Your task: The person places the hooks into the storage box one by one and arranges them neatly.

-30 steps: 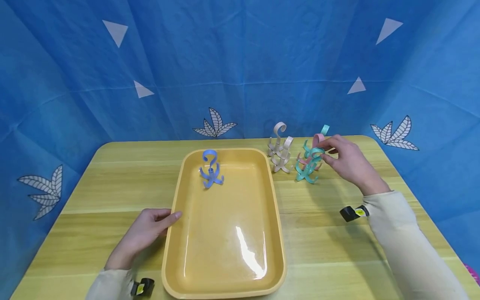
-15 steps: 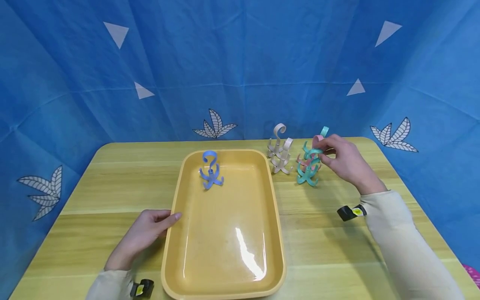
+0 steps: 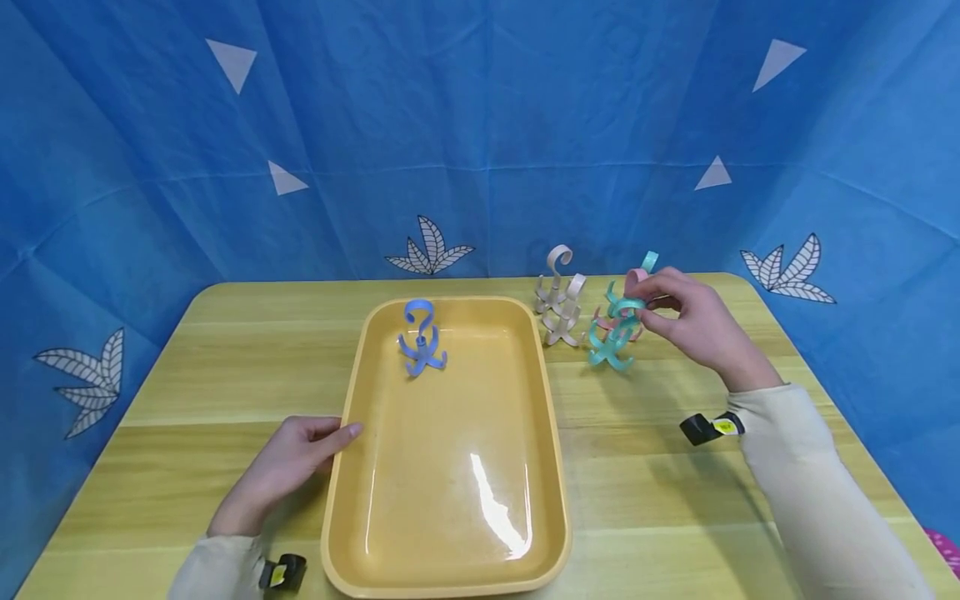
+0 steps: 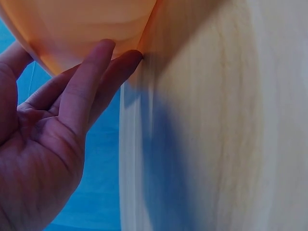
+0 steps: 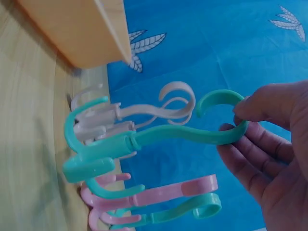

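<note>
In the head view, my left hand holds the near-left rim of a yellow tray, thumb over the edge. The left wrist view shows its fingers against the tray's outer wall. My right hand pinches the curved top of a green octopus-shaped hanging hook between thumb and fingers. The hook's prongs hang close over the table. Just behind it stand a pink hook and a second green hook, both partly hidden in the head view.
A blue hook stands in the tray's far-left part. Two white hooks stand just off the tray's far-right corner, left of the green ones. A blue curtain rises behind the wooden table.
The green hook in my right hand has shifted and swung slightly, its prongs now a little further left. My left hand and the tray have stayed in place.
</note>
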Motion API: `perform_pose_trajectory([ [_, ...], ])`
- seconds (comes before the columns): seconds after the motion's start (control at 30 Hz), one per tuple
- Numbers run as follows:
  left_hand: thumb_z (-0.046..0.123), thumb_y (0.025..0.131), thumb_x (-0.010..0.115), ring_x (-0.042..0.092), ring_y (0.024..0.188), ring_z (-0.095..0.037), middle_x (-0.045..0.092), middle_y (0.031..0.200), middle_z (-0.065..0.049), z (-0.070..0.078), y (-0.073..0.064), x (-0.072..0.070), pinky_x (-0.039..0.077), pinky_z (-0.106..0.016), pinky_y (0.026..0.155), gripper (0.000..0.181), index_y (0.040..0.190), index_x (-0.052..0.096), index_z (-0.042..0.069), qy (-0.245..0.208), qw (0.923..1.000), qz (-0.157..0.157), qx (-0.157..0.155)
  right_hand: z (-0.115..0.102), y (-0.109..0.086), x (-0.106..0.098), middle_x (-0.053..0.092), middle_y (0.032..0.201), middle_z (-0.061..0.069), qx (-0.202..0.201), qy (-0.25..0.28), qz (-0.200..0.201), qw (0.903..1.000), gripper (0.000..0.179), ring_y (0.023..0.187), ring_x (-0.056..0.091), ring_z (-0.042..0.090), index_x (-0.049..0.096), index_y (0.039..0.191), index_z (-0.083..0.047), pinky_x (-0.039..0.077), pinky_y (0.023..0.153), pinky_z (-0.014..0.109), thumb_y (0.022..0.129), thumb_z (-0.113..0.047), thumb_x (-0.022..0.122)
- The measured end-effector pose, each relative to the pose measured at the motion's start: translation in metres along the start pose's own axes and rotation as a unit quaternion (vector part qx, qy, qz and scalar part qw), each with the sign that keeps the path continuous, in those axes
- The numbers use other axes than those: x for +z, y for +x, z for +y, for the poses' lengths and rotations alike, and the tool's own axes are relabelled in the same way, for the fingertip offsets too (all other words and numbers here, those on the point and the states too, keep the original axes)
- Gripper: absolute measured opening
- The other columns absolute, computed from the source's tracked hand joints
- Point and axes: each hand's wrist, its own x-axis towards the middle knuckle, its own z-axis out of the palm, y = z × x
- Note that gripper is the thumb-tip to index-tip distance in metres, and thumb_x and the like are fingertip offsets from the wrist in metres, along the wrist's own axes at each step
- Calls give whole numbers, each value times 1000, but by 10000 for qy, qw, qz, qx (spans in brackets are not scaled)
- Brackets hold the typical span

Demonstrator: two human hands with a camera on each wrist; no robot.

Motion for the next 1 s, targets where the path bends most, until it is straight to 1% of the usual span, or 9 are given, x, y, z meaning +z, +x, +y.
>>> perform_pose_trajectory([
  [0.07,34,98,62,68,78,-21,72,91,-14,0,1,0,54,-29,71,43,112,69,-7,-36,10000,-45,13,-1,0,-1,59,108,8,22,138,53,9999,23,97,58,18,69,115,-1,46,86,16,92,2,65],
  [0.13,33,98,62,69,81,-22,72,94,-15,0,1,0,55,-30,73,44,115,68,-8,-91,9999,-94,15,-4,-1,-2,59,108,6,57,238,84,9997,23,97,58,14,70,114,-2,45,86,14,92,1,66],
  [0.23,32,98,63,69,81,-22,72,94,-15,0,1,0,55,-30,73,44,115,68,-8,-118,9999,-104,7,-9,-1,-6,60,107,4,128,294,104,9994,22,96,57,10,70,114,-4,46,86,14,92,0,66],
  [0.37,33,98,63,68,81,-21,72,92,-15,1,1,1,54,-29,73,43,112,69,-7,-57,10000,-61,-2,-15,-1,-9,61,108,4,144,230,70,9996,22,96,57,12,70,115,-3,45,85,13,93,-1,66],
  [0.5,35,98,63,69,82,-23,72,94,-14,1,-1,0,54,-29,75,45,115,68,-6,25,10000,7,-87,-24,1,-11,61,108,3,239,56,-7,9997,22,96,57,14,70,115,-5,45,84,15,94,-3,65],
  [0.6,38,97,63,69,81,-23,72,92,-11,2,-2,0,53,-28,75,45,115,69,-3,161,9996,107,-185,-32,2,-12,60,108,3,287,-94,-71,9995,22,96,57,18,70,115,-5,44,83,16,93,-2,65],
  [0.67,40,97,63,67,79,-21,72,89,-10,3,-2,0,52,-28,74,44,112,71,-1,296,9992,172,-217,-38,1,-13,60,107,4,304,-178,-93,9993,22,97,57,20,70,114,-5,45,83,17,93,-2,65],
  [0.8,41,96,64,65,76,-19,71,86,-9,3,-1,0,51,-28,72,44,111,72,1,385,9989,164,-226,-50,0,-13,60,109,4,212,-297,-168,9992,20,98,59,22,70,113,-6,45,83,20,93,-4,66],
  [1.0,40,96,64,65,77,-19,71,87,-10,2,0,1,51,-27,73,44,110,72,0,378,9990,129,-209,-61,6,-13,60,108,0,-43,-399,-272,9988,20,98,60,19,70,112,-10,47,82,24,93,-6,67],
])
